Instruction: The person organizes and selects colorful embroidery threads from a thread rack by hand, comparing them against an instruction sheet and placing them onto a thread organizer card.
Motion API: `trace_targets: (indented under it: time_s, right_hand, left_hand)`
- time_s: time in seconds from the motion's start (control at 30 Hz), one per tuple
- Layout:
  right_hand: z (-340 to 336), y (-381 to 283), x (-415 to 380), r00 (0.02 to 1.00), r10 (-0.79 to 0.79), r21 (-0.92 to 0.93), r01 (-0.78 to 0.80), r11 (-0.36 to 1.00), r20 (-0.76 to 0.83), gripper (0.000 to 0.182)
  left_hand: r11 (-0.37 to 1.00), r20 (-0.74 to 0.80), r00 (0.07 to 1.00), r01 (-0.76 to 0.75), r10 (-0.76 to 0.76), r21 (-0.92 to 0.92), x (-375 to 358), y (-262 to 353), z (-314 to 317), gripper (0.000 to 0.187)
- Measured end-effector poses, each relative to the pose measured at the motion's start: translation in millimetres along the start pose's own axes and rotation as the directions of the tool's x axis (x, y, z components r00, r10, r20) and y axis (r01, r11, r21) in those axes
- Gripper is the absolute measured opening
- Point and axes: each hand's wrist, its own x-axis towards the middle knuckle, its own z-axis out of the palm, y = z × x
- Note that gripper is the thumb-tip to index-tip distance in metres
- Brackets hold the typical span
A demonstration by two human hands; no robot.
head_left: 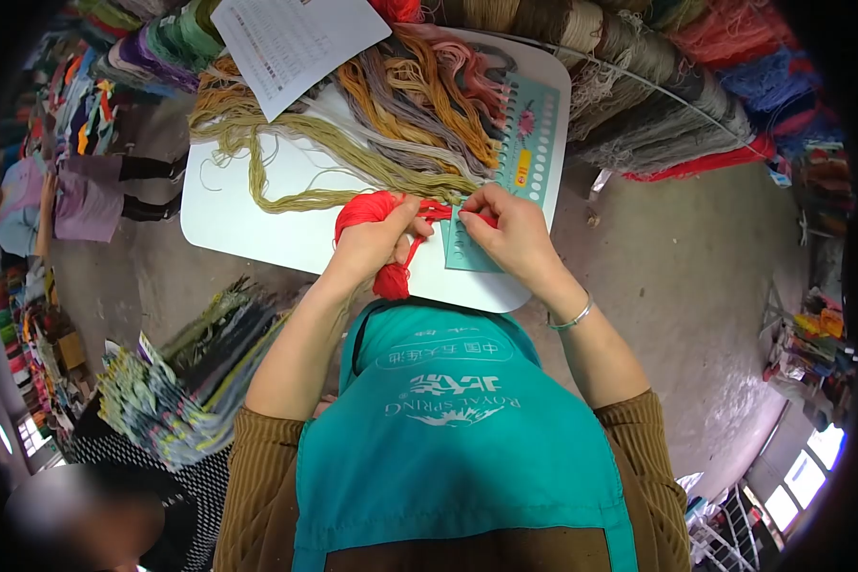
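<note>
My left hand (378, 240) is closed around a bundle of red thread (364, 210), part of which hangs below it in a loose clump. Red strands run from it to the right, toward the holed card. My right hand (512, 232) pinches at the card's edge, with a bit of red between thumb and fingers. The teal card (532, 133) has a row of white holes, a flower print and a yellow label. Its lower end (462, 253) shows beneath my right hand. Olive, brown, grey and pink thread hanks (391, 162) trail from the card's left side.
The white board (248, 210) lies under the threads, with a printed sheet (300, 43) at its top. Racks of coloured yarn (629, 86) stand beyond. One person (91, 195) is at the far left, another (86, 505) at lower left beside bundled yarn (186, 381).
</note>
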Motion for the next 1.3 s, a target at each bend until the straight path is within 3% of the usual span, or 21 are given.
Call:
trace_targets:
  time_s: [0.07,0.1,0.17,0.3,0.37,0.4,0.57,0.63,0.7,0.77,0.8,0.87,0.9,0.93,0.97,1.03,1.1,1.13,1.2,1.27,1.3]
  right_hand:
    - [0.3,0.5,-0.3,1.000,-0.009,-0.005,0.009,1.000,-0.008,0.020]
    - [0.2,0.7,-0.4,1.000,-0.009,-0.006,0.009,1.000,-0.008,0.020]
    - [0.4,0.7,-0.1,1.000,0.010,-0.019,-0.010,1.000,-0.002,0.022]
    - [3.1,-6.7,-0.1,1.000,0.010,-0.068,-0.012,0.998,-0.028,0.025]
    - [3.8,-10.9,0.4,0.999,-0.030,-0.222,0.021,0.975,-0.036,0.031]
    - [3.9,-10.9,0.9,0.999,-0.029,-0.222,0.021,0.975,-0.037,0.031]
    - [-3.3,-12.1,4.8,0.994,0.104,-0.012,-0.104,0.994,0.035,0.036]
    - [-5.0,-4.9,5.6,0.994,0.088,0.060,-0.091,0.994,0.065,0.035]
    - [-5.4,5.9,6.9,0.993,0.070,0.131,-0.081,0.988,0.093,0.036]
    - [-4.8,14.4,8.2,0.981,0.083,0.341,-0.140,0.930,0.176,0.039]
    - [-4.6,14.5,7.6,0.981,0.086,0.340,-0.142,0.930,0.175,0.039]
    - [-3.7,13.1,6.8,0.980,0.100,0.316,-0.152,0.936,0.174,0.042]
    - [-4.3,9.1,6.3,0.980,0.103,0.315,-0.153,0.937,0.169,0.042]
    - [-5.2,2.3,4.9,0.977,0.139,0.280,-0.180,0.943,0.158,0.043]
    - [-6.4,-3.5,4.0,0.974,0.175,0.244,-0.207,0.947,0.146,0.045]
    - [-8.0,-6.9,4.1,0.968,0.196,0.163,-0.222,0.961,0.160,0.049]
    - [-6.9,-4.8,3.0,0.981,0.146,0.052,-0.154,0.987,0.127,0.048]
    - [-7.2,-7.0,1.9,0.981,0.147,0.053,-0.155,0.987,0.127,0.048]
    - [-5.9,-15.6,-0.7,0.987,0.132,-0.058,-0.127,0.990,0.091,0.041]
    - [-6.1,-16.0,-2.9,0.991,0.098,-0.051,-0.093,0.994,0.096,0.036]
    - [-5.8,-16.2,-5.2,0.993,0.070,-0.046,-0.065,0.997,0.098,0.032]
  left_hand:
    - [0.971,0.051,0.970,0.238,-0.237,-0.017,2.1,-0.4,-7.2,0.021]
    - [0.971,0.052,0.970,0.237,-0.236,-0.017,0.7,1.1,-2.1,0.021]
    - [0.984,-0.035,0.997,0.065,-0.072,-0.163,-3.4,5.3,14.1,0.024]
    - [0.983,-0.025,0.997,0.065,-0.070,-0.172,-3.3,2.6,20.7,0.027]
    - [0.981,0.155,0.986,0.081,-0.054,-0.177,-7.4,5.1,22.9,0.031]
    - [0.959,0.274,0.957,0.159,-0.091,-0.234,-11.4,11.6,21.6,0.033]
    - [0.977,0.221,0.961,0.190,-0.165,-0.097,5.8,-7.1,23.5,0.034]
    - [0.987,0.097,0.992,0.063,-0.078,0.149,4.7,-5.5,34.2,0.027]
    - [0.976,0.156,0.988,-0.031,-0.003,0.214,6.8,-3.4,39.6,0.017]
    - [0.768,0.154,0.884,-0.460,0.440,0.446,16.9,-18.6,41.1,0.011]
    - [0.769,0.156,0.885,-0.460,0.439,0.445,19.7,-21.4,40.3,0.011]
    - [0.833,0.160,0.906,-0.422,0.391,0.357,23.9,-24.0,38.9,0.008]
    - [0.996,0.194,0.977,-0.090,0.092,-0.016,16.9,-11.8,30.5,0.010]
    - [0.886,0.336,0.924,0.302,-0.182,-0.351,6.4,3.0,15.8,0.012]
    - [0.810,0.388,0.907,0.349,-0.165,-0.471,0.2,10.6,4.1,0.018]
    - [0.592,0.392,0.920,0.307,0.017,-0.745,-4.4,-5.2,-45.1,0.023]
    - [0.355,0.181,0.937,0.067,0.300,-0.932,-26.8,5.9,-84.0,0.028]
    - [0.251,0.012,0.956,-0.064,0.292,-0.966,-39.8,17.6,-99.8,0.026]
    - [0.110,-0.166,0.873,-0.241,0.459,-0.964,-51.3,18.1,-146.1,0.028]
    - [0.205,-0.210,0.859,-0.336,0.467,-0.919,-59.3,16.7,-152.5,0.026]
    - [0.321,-0.173,0.890,-0.324,0.421,-0.890,-58.7,13.7,-146.2,0.019]
